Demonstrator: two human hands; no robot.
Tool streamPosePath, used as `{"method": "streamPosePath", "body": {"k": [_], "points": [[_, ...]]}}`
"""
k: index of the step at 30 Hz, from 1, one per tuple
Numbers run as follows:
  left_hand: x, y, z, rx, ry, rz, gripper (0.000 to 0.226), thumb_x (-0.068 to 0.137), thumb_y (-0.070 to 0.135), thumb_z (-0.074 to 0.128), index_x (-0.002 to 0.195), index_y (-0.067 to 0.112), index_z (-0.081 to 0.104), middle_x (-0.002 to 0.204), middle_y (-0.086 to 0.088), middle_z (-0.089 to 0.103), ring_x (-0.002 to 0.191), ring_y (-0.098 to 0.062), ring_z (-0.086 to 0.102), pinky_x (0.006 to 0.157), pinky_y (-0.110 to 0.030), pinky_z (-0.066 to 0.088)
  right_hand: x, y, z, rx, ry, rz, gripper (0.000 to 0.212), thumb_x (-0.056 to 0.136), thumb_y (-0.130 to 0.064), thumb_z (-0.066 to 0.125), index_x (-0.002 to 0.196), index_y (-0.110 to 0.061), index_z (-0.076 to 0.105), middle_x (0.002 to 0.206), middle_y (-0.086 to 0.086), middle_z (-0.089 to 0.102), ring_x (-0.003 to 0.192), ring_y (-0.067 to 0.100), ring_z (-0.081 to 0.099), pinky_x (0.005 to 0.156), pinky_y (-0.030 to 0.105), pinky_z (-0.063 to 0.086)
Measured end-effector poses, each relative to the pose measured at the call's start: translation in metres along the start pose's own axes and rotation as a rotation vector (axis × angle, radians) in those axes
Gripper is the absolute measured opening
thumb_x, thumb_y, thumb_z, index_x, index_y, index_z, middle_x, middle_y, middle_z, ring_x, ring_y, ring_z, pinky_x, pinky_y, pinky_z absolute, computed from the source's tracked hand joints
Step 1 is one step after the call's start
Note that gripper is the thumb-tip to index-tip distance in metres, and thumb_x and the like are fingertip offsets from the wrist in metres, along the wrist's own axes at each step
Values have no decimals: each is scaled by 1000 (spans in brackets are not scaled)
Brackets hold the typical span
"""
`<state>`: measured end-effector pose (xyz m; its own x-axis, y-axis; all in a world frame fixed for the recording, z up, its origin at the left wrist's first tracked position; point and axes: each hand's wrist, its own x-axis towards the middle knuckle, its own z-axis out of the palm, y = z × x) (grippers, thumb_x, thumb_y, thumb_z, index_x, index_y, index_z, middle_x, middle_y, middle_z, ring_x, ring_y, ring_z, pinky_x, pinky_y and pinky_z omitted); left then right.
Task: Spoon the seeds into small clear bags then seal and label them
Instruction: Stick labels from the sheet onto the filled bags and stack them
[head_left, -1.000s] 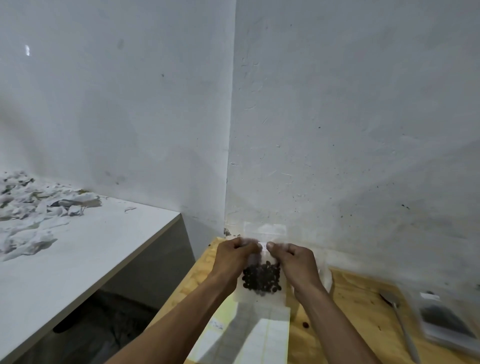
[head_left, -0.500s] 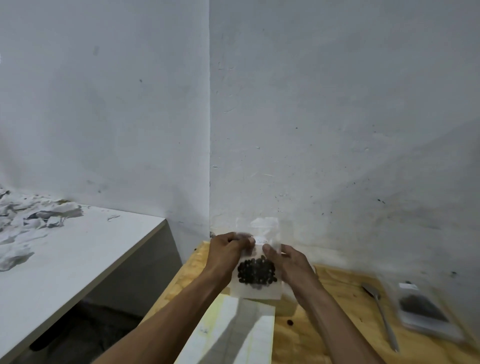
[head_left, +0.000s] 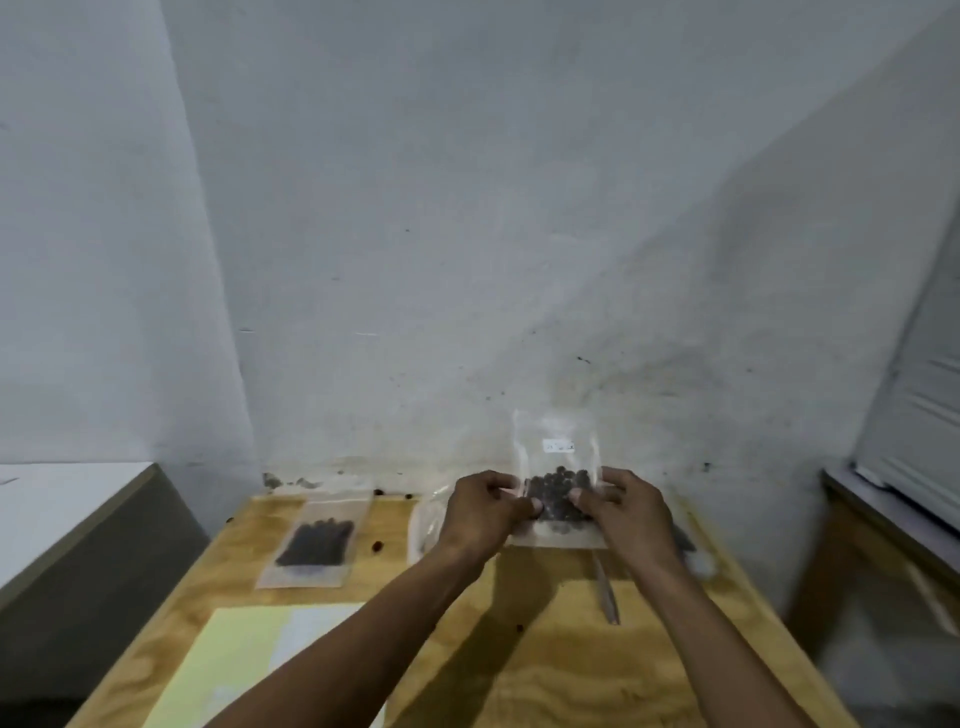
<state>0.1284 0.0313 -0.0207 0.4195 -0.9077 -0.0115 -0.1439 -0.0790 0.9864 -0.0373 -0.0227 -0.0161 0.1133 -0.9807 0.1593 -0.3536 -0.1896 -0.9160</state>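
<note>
A small clear bag (head_left: 557, 441) with dark seeds (head_left: 558, 493) in its lower half and a small white label (head_left: 558, 446) near its top is held upright above the wooden table (head_left: 545, 670). My left hand (head_left: 480, 512) pinches its left edge and my right hand (head_left: 623, 512) pinches its right edge. Another filled seed bag (head_left: 314, 543) lies flat at the table's far left. A metal spoon (head_left: 605, 592) lies on the table below my right wrist. A yellow and white label sheet (head_left: 244, 660) lies at the near left.
More clear bags (head_left: 426, 525) lie behind my left hand, and a dark seed bag (head_left: 685, 540) is partly hidden by my right hand. Loose seeds (head_left: 376, 545) dot the table. A white counter (head_left: 62, 514) stands left; a shelf (head_left: 893, 525) stands right.
The camera has swung to the right, showing more of the table. Both hands still hold the seed bag, now further right and higher, with its label visible.
</note>
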Motion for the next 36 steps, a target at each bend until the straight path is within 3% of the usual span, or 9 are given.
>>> {"method": "streamPosePath", "body": {"k": [6, 11, 13, 18, 21, 25, 29, 32, 36], "points": [[15, 11, 95, 270, -154, 84, 72, 85, 18, 81, 147, 5, 48, 121, -9, 67, 108, -25, 66, 94, -33, 56, 25, 43, -71, -240, 117, 78, 52, 92, -28, 70, 136, -3, 58, 131, 16, 65, 120, 31, 61, 100, 37, 47], [23, 8, 139, 496, -186, 68, 15, 86, 19, 77, 95, 11, 67, 93, -7, 64, 94, -25, 67, 80, -34, 56, 46, 75, -90, -296, 74, 184, 52, 94, -32, 68, 135, -2, 59, 131, 16, 65, 119, 31, 60, 97, 37, 46], [25, 5, 148, 565, -204, 23, 25, 87, 22, 75, 105, 6, 69, 106, -12, 64, 109, -30, 65, 81, -33, 53, 50, 86, -88, -354, 7, 241, 48, 96, -37, 63, 130, -3, 63, 126, 15, 67, 112, 31, 62, 86, 33, 46], [30, -8, 154, 536, -201, -40, 32, 86, 24, 75, 109, 3, 68, 106, -12, 65, 104, -29, 65, 61, -24, 43, 56, 101, -79, -379, -11, 268, 42, 98, -43, 54, 101, -5, 72, 93, 13, 70, 86, 28, 64, 71, 33, 47], [31, -9, 151, 525, -187, -54, 38, 87, 21, 75, 118, 2, 66, 111, -12, 63, 110, -29, 62, 73, -27, 46, 58, 101, -75, -383, -8, 273, 41, 98, -42, 54, 102, -5, 72, 98, 15, 71, 92, 32, 65, 74, 33, 48], [31, -8, 149, 515, -197, -43, 22, 87, 21, 74, 100, 5, 68, 95, -7, 61, 86, -22, 61, 66, -28, 46, 60, 101, -74, -420, -12, 280, 41, 98, -44, 53, 104, -7, 71, 102, 15, 71, 93, 32, 65, 78, 35, 50], [28, -3, 142, 479, -169, -5, 42, 89, 25, 74, 123, 2, 65, 121, -13, 68, 110, -27, 66, 84, -31, 53, 55, 92, -74, -482, 71, 227, 47, 98, -45, 52, 119, -6, 67, 110, 17, 70, 97, 33, 65, 81, 36, 53], [22, 9, 122, 421, -118, 55, 53, 93, 25, 70, 140, 4, 55, 139, -12, 60, 125, -27, 59, 95, -28, 49, 50, 65, -66, -514, 140, 114, 55, 98, -45, 54, 139, -7, 56, 135, 17, 61, 119, 36, 59, 96, 40, 48], [19, 26, 70, 352, 22, 129, 47, 96, 25, 64, 139, 7, 58, 136, -11, 64, 122, -24, 62, 99, -30, 49, 41, 13, -31, -413, 128, -65, 47, 97, -40, 59, 133, -11, 61, 133, 12, 63, 117, 30, 61, 96, 39, 49]]}}
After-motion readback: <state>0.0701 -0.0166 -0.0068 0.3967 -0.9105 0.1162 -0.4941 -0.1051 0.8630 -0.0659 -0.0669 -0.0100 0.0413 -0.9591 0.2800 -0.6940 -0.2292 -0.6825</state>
